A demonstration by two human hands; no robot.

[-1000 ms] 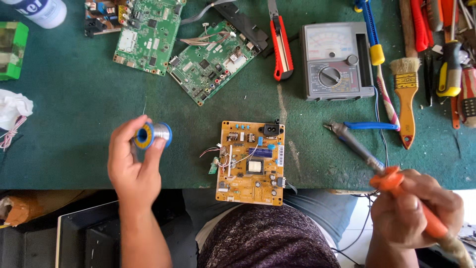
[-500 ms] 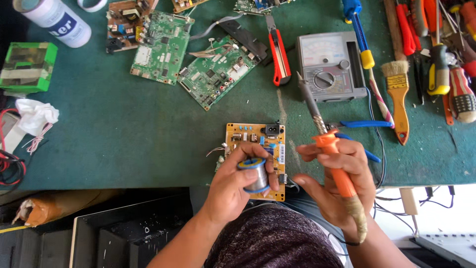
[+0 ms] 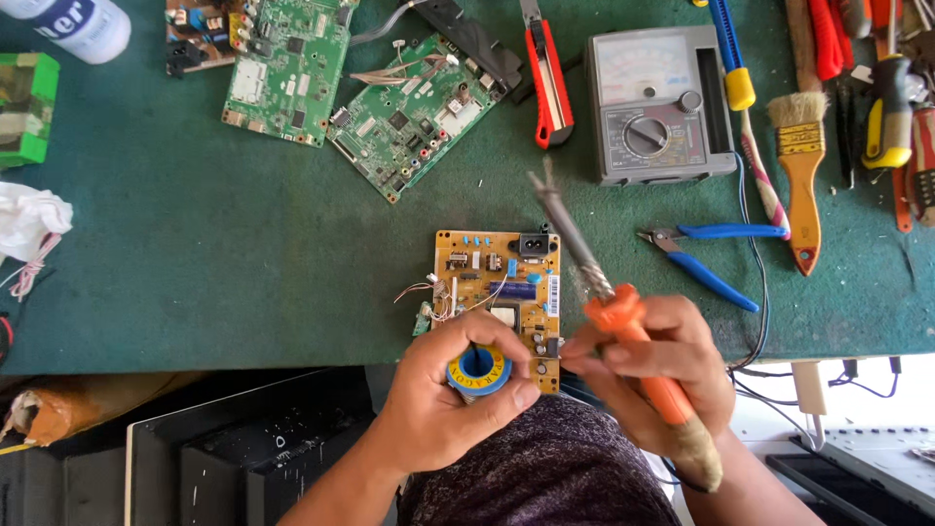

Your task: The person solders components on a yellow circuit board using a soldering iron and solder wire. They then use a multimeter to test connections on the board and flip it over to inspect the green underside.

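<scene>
Gripping a solder spool (image 3: 477,371), the left hand (image 3: 450,407) holds it over the near edge of a yellow circuit board (image 3: 499,297) lying on the green mat (image 3: 214,253). Beside it the right hand (image 3: 654,375) clasps an orange-handled soldering iron (image 3: 606,304), tip angled up toward the grey multimeter (image 3: 660,103), with blue pliers (image 3: 709,255) just right
</scene>
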